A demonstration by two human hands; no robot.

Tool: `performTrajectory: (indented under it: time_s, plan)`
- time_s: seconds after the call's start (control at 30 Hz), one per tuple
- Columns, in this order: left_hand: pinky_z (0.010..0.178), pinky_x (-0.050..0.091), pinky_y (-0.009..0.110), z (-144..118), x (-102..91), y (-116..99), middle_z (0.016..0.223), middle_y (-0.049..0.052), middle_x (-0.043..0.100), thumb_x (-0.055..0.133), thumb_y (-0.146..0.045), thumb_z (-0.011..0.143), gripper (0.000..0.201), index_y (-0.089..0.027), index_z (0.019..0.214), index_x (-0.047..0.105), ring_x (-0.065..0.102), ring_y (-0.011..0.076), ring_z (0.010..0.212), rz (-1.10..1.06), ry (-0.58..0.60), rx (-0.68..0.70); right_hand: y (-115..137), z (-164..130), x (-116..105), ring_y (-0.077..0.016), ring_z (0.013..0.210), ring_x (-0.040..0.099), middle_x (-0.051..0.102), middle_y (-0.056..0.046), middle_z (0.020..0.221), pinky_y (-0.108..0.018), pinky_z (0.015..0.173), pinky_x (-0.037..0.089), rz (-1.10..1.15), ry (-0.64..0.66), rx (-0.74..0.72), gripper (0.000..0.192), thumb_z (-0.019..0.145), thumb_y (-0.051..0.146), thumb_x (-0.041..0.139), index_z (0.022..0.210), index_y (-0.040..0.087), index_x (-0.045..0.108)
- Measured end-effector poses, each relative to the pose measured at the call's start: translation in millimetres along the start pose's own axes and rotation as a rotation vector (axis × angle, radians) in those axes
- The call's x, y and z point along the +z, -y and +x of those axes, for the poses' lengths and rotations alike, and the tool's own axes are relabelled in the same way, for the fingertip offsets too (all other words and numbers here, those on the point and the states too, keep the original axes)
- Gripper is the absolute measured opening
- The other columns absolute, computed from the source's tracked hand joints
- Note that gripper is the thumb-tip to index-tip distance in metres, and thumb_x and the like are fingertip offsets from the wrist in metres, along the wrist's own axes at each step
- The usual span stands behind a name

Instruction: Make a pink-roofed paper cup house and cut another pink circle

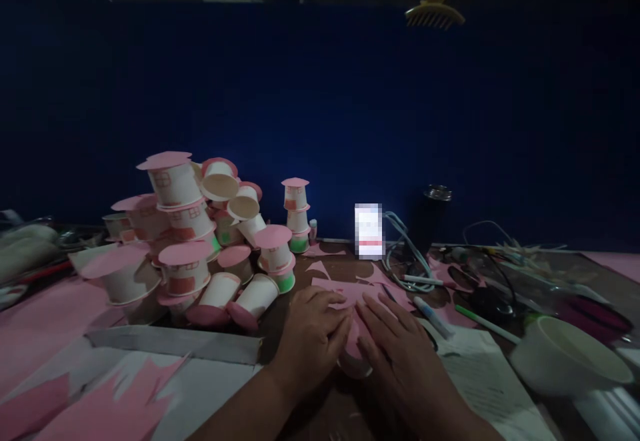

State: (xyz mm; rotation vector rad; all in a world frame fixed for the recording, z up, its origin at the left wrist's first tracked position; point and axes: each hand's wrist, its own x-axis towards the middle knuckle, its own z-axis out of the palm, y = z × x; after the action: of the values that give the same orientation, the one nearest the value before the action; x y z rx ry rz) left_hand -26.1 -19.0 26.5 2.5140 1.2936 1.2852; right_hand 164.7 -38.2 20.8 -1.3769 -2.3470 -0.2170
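A pink paper piece [356,329] lies over what looks like a white paper cup [356,367], whose pale lower edge shows between my hands. My left hand [315,324] rests on the pink paper from the left, fingers laid over it and slightly bent, the thumb near the middle. From the right, my right hand [397,337] lies on the same piece with its fingers stretched out flat. Both palms hide most of the cup. Just behind my fingertips lies a larger pink paper sheet [325,284].
At left stand and lie several decorated paper cups [183,264] with pink tops. A small cup tower [296,217], a lit phone [369,231], coiled cable [407,254] and dark bottle [425,221] are behind. On the right are a marker [433,317], printed paper [480,374] and white bowl [565,361].
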Motion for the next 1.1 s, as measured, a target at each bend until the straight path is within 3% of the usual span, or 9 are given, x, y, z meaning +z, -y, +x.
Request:
performTrajectory:
  time_s: [0.4, 0.83, 1.1]
  plan:
    - [0.091, 0.042, 0.043, -1.9, -0.1, -0.3, 0.102, 0.002, 0.070, 0.052, -0.026, 0.091, 0.020, -0.026, 0.094, 0.072, 0.056, 0.0204, 0.098, -0.014, 0.008, -0.008, -1.0, -0.6, 2.5, -0.0312, 0.132, 0.043, 0.053, -0.006, 0.142, -0.054, 0.104, 0.040, -0.005, -0.016, -0.006, 0.043, 0.096, 0.038, 0.043, 0.133, 0.019, 0.055]
    - [0.095, 0.040, 0.045, -2.9, -3.7, -1.3, 0.110, 0.003, 0.067, 0.064, -0.031, 0.082, 0.019, -0.028, 0.099, 0.071, 0.053, 0.0238, 0.107, -0.034, 0.013, 0.007, 0.2, -1.0, 2.4, -0.0321, 0.131, 0.043, 0.055, -0.008, 0.139, -0.055, 0.103, 0.041, 0.028, -0.021, 0.005, 0.044, 0.095, 0.039, 0.043, 0.131, 0.017, 0.057]
    - [0.095, 0.041, 0.045, -2.2, -3.9, -3.5, 0.107, 0.003, 0.067, 0.064, -0.030, 0.082, 0.019, -0.027, 0.099, 0.071, 0.054, 0.0230, 0.106, -0.041, 0.016, -0.001, -2.7, -4.5, 7.5, -0.0308, 0.133, 0.041, 0.051, -0.006, 0.144, -0.053, 0.103, 0.041, -0.015, -0.004, 0.015, 0.045, 0.095, 0.040, 0.043, 0.135, 0.021, 0.053]
